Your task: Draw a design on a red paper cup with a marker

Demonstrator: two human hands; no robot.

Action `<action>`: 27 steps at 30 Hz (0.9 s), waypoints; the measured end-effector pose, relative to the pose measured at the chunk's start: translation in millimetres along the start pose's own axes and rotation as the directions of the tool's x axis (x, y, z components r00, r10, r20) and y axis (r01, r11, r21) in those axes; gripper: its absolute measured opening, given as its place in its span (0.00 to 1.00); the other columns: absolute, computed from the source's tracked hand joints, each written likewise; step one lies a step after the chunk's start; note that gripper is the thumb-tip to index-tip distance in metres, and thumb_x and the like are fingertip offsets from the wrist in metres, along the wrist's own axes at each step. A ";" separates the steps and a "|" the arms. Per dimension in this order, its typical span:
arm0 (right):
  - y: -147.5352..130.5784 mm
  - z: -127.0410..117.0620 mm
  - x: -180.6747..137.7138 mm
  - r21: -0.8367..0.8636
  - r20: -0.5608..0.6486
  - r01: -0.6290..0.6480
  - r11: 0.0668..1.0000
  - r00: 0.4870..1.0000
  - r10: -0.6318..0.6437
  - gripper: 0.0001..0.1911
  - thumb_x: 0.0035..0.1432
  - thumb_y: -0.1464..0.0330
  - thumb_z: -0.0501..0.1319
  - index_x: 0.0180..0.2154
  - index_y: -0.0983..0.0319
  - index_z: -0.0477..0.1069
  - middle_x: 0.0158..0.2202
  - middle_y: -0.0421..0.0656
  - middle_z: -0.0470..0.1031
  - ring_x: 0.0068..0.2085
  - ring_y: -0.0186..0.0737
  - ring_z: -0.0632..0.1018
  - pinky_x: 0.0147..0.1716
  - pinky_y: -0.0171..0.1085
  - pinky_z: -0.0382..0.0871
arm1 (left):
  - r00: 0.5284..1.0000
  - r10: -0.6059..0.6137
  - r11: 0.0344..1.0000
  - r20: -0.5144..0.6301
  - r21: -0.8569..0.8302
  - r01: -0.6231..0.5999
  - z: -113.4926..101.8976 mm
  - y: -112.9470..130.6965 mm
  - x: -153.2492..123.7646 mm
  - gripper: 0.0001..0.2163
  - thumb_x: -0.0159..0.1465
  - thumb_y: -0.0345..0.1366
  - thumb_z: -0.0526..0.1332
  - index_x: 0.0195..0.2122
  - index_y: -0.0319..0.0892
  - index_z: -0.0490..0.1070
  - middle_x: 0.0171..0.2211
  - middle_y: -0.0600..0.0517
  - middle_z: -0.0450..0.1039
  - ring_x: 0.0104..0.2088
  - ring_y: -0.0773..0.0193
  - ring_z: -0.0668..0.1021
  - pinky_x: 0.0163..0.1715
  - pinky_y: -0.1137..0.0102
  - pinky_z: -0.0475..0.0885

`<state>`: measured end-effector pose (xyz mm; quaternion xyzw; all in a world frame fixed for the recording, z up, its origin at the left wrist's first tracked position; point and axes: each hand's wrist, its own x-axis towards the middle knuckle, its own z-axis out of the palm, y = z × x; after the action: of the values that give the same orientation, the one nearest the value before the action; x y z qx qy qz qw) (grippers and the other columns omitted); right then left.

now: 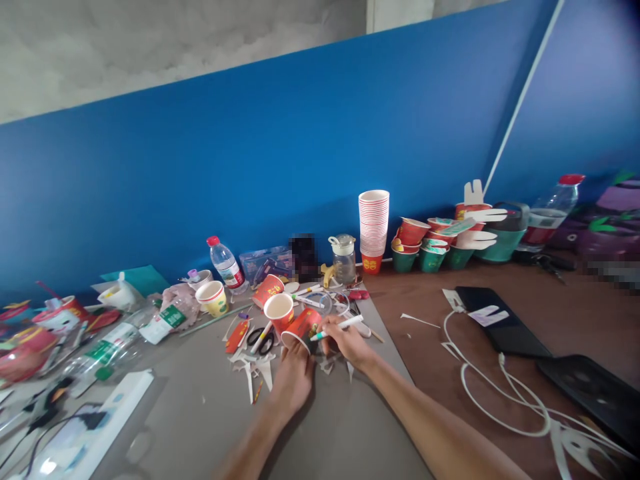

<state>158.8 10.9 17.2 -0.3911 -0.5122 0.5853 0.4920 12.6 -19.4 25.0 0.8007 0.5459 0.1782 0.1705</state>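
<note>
My left hand (293,380) is closed around a red paper cup (301,327) lying on its side on the grey mat, its mouth turned toward me. My right hand (345,343) pinches a white marker pen (337,327) with a green tip, and the tip touches the cup's side. Another red cup (279,311) stands upright just behind. Black-handled scissors (261,339) and white paper scraps (253,370) lie to the left of my left hand.
A tall stack of red-and-white cups (373,230) stands by the blue wall, with red and green cups (425,243) beside it. Water bottles (226,265), a glass jar (344,259), a power strip (100,427), a white cable (495,393) and dark tablets (500,327) lie around.
</note>
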 end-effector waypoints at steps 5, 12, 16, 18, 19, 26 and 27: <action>6.7 -4.0 5.3 -0.005 -0.060 0.011 1.000 0.998 -0.012 0.08 0.50 0.64 0.52 0.24 0.60 0.64 0.11 0.36 0.65 0.15 0.32 0.61 0.17 0.32 0.52 | 1.000 0.018 1.000 -0.015 0.002 -0.018 0.4 -0.4 -0.4 0.11 0.59 0.25 0.50 0.39 0.42 0.68 0.46 0.46 0.71 0.50 0.59 0.70 0.50 0.65 0.60; 6.2 -7.3 7.9 -0.067 -0.244 0.072 0.995 0.966 -0.086 0.09 0.51 0.62 0.52 0.25 0.59 0.64 0.13 0.37 0.66 0.16 0.33 0.63 0.17 0.33 0.54 | 1.000 0.030 0.999 -0.001 0.032 -0.030 2.0 -2.5 -0.5 0.15 0.58 0.26 0.50 0.45 0.40 0.66 0.49 0.45 0.70 0.52 0.58 0.68 0.52 0.64 0.59; 3.9 -0.1 3.1 -0.043 -0.035 0.041 0.998 0.998 -0.043 0.09 0.50 0.64 0.51 0.23 0.61 0.65 0.10 0.36 0.64 0.15 0.32 0.63 0.18 0.32 0.54 | 1.000 0.030 0.999 0.006 0.012 -0.030 2.2 -2.6 -0.2 0.12 0.59 0.26 0.49 0.41 0.40 0.68 0.46 0.46 0.72 0.49 0.59 0.70 0.50 0.64 0.61; 4.2 -2.4 5.2 -0.043 -0.084 0.070 0.997 0.994 -0.074 0.10 0.50 0.64 0.51 0.24 0.61 0.66 0.11 0.36 0.65 0.16 0.32 0.64 0.19 0.32 0.56 | 1.000 0.018 1.000 0.004 0.012 -0.018 2.0 -1.9 0.0 0.13 0.59 0.26 0.49 0.42 0.40 0.68 0.47 0.46 0.71 0.50 0.59 0.70 0.51 0.64 0.60; 4.4 -4.9 6.9 -0.060 -0.165 0.087 0.994 0.982 -0.096 0.09 0.50 0.64 0.51 0.24 0.61 0.66 0.12 0.36 0.65 0.16 0.33 0.64 0.19 0.32 0.56 | 1.000 0.014 1.000 0.000 0.016 -0.014 1.9 -1.5 0.2 0.15 0.58 0.25 0.50 0.45 0.40 0.67 0.49 0.46 0.70 0.52 0.59 0.68 0.53 0.64 0.59; 4.9 -6.8 8.0 -0.112 -0.242 0.094 0.989 0.963 -0.119 0.08 0.51 0.65 0.52 0.25 0.61 0.65 0.14 0.36 0.67 0.15 0.32 0.63 0.16 0.32 0.55 | 1.000 -0.011 1.000 0.012 0.027 0.011 2.0 -2.3 1.4 0.17 0.57 0.25 0.51 0.47 0.41 0.66 0.50 0.46 0.70 0.53 0.59 0.68 0.53 0.64 0.59; 5.2 -5.5 7.5 -0.114 -0.219 0.109 0.987 0.967 -0.132 0.09 0.51 0.65 0.51 0.25 0.61 0.65 0.14 0.36 0.66 0.15 0.32 0.63 0.16 0.32 0.56 | 1.000 -0.016 0.999 0.014 0.032 0.016 2.0 -2.6 1.5 0.16 0.57 0.25 0.51 0.46 0.41 0.66 0.49 0.47 0.70 0.53 0.59 0.68 0.53 0.63 0.59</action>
<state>161.6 19.5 11.5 -0.4475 -0.5048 0.4794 0.5613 12.0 -17.2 22.2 0.8002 0.5538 0.1626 0.1632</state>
